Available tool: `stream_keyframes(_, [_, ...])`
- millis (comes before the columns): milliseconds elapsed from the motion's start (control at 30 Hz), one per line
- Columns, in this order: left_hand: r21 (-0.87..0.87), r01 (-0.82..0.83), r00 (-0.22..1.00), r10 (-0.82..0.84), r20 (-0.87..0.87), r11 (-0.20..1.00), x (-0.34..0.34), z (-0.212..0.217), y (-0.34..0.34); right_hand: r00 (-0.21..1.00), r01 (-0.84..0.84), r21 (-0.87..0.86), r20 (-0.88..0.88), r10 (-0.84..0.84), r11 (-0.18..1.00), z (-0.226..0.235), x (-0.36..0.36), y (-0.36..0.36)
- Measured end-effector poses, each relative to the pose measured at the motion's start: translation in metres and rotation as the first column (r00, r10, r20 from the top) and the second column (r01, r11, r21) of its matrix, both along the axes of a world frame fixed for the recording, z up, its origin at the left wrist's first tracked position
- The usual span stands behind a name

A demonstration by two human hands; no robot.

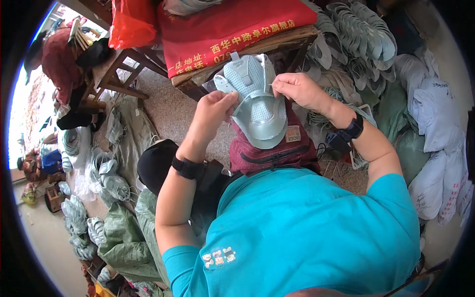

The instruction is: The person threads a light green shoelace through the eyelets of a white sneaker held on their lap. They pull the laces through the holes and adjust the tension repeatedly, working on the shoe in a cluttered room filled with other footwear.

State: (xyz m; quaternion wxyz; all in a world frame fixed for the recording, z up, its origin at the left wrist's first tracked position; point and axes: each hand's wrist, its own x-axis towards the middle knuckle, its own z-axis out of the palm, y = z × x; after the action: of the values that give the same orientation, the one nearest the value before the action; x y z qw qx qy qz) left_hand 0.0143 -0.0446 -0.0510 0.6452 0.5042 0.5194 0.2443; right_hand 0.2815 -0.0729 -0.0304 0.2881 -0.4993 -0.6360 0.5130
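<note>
A pale grey-green shoe upper (261, 131) with mesh panels lies above my lap, its rounded toe toward me and its tongue (238, 69) pointing away. My left hand (216, 110) pinches the upper's left edge between thumb and fingers. On the other side, my right hand (303, 91) has its fingertips closed together at the right edge, close to the eyelet flap. Whether those fingertips also hold a thread or needle is too small to make out. Beneath the toe is a maroon zipped bag (267, 157) on my lap.
A wooden table (292, 37) draped with a red printed bag (237, 24) stands just ahead. Stacked shoe uppers (363, 34) hang at the right, above stuffed white sacks (430, 114). Green sacks (126, 237) lie at the left. Another person (62, 59) sits at the far left.
</note>
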Motion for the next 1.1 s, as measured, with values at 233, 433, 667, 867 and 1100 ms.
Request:
stream_keyframes(233, [0.741,0.392,0.826,0.147,-0.544,0.545,0.022,0.019,-0.014,0.897,-0.127,0.497,0.426,-0.114,0.858,0.012,-0.014,0.008])
stream_keyframes(433, [0.687,0.487,0.811,0.013,-0.585,0.539,0.004,0.055,-0.002,0.596,-0.534,0.464,0.800,-0.074,0.707,0.030,-0.013,0.015])
stream_keyframes(667, [0.594,0.656,0.740,-0.243,-0.627,0.465,-0.010,0.065,0.028,0.588,-0.702,0.279,0.747,0.312,0.656,0.062,-0.007,0.054])
stream_keyframes(867, [0.674,0.682,0.723,-0.124,-0.679,0.284,-0.013,0.040,0.024,0.547,-0.754,0.214,0.729,0.412,0.621,0.057,-0.007,0.070])
stream_keyframes(1100, [0.765,0.522,0.848,-0.132,-0.513,0.377,-0.010,0.015,0.022,0.665,-0.658,0.298,0.661,0.347,0.692,0.049,-0.003,0.062])
